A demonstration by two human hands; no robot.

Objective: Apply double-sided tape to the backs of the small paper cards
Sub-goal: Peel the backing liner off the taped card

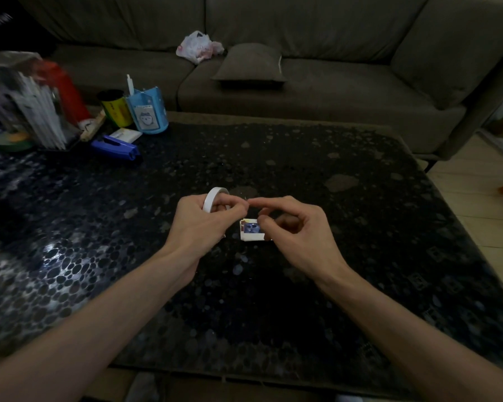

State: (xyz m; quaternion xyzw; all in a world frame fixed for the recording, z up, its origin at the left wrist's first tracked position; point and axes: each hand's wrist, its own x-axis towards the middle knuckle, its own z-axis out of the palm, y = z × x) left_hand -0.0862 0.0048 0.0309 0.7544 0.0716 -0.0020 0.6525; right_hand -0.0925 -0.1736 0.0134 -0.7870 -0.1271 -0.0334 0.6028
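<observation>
The card (pixel 251 231) lay on the table (pixel 302 175), a blue picture in a white border showing on top; whether more cards sat under it was unclear. Just left of it the left hand (pixel 204 221) gripped the white tape roll (pixel 212 198), fingers curled through the ring. Just right of the card the right hand (pixel 296 230) hovered, its forefinger reaching across to the left fingertips and its thumb over the card's edge. Whether it pinched a tape end, I could not tell.

The step looked like freeing the tape's end. Next, a short strip had to be pulled and the card probably turned over.

Far beyond the card, to its left, stood a stapler (pixel 115 146) and pen cup (pixel 147 114).
</observation>
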